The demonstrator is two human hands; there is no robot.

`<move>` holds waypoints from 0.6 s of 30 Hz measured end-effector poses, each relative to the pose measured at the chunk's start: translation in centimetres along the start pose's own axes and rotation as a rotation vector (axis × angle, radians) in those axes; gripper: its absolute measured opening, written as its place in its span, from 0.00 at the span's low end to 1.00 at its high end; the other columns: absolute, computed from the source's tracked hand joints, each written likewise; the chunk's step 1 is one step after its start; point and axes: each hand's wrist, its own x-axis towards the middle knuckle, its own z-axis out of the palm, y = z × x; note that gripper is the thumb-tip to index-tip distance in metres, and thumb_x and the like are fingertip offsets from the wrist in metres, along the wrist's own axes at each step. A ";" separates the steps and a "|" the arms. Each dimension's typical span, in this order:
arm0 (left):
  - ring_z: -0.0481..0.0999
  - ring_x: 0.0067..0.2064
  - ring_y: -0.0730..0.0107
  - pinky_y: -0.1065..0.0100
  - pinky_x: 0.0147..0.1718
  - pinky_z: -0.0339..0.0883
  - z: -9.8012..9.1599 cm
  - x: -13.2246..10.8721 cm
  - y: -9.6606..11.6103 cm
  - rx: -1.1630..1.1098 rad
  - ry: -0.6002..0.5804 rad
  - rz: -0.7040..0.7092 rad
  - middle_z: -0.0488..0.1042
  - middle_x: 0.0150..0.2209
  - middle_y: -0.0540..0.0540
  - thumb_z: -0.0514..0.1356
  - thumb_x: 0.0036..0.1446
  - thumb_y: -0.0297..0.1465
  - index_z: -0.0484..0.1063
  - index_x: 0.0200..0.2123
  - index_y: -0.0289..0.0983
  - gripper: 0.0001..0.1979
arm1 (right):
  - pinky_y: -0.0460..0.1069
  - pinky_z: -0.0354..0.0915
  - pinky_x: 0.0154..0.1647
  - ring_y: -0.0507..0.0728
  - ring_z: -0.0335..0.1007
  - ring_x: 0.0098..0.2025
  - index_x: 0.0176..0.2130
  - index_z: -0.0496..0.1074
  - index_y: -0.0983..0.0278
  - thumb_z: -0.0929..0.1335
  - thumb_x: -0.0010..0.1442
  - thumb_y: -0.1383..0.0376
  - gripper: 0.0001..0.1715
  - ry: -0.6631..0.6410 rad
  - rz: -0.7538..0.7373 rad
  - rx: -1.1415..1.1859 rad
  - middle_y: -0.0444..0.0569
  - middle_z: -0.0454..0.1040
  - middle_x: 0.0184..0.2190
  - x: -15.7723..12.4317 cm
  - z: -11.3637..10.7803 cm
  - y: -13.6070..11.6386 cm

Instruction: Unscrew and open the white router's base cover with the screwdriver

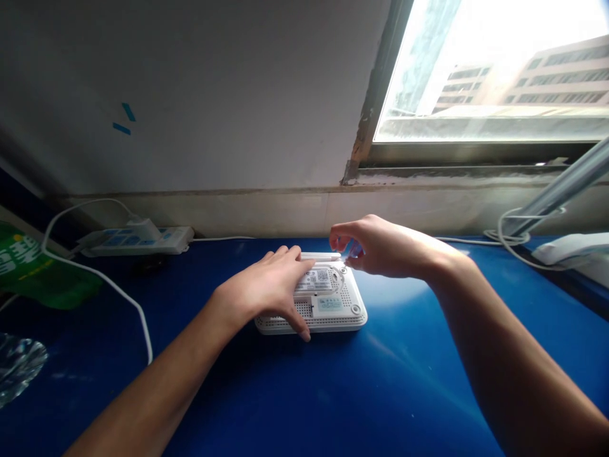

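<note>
A white router (349, 320) lies flat on the blue table, its vented underside with printed labels facing up. Across its left part rests my left hand (273, 279), gripping it with the thumb over the near edge and the fingers toward the far edge. A slim white bar, perhaps a folded antenna (328, 256), runs along the router's far side. By the far right corner, near the end of that bar, is my right hand (380, 247), its fingers curled toward the thumb. Something bluish shows between those fingers, too small to make out.
A power strip (178, 240) with a plugged-in white adapter stands against the wall at left. Its white cable (118, 289) loops over the table (333, 393). A green bottle (42, 273) lies at far left. At right a metal pole (561, 184) has a cord around it.
</note>
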 end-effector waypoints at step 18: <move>0.68 0.59 0.40 0.51 0.57 0.67 0.4 0.0 -0.7 -0.010 -0.001 0.050 0.70 0.57 0.41 0.77 0.37 0.57 0.72 0.61 0.45 0.49 | 0.48 0.66 0.30 0.59 0.81 0.37 0.54 0.79 0.58 0.68 0.67 0.70 0.19 0.130 0.016 -0.029 0.52 0.84 0.42 0.3 1.7 -0.7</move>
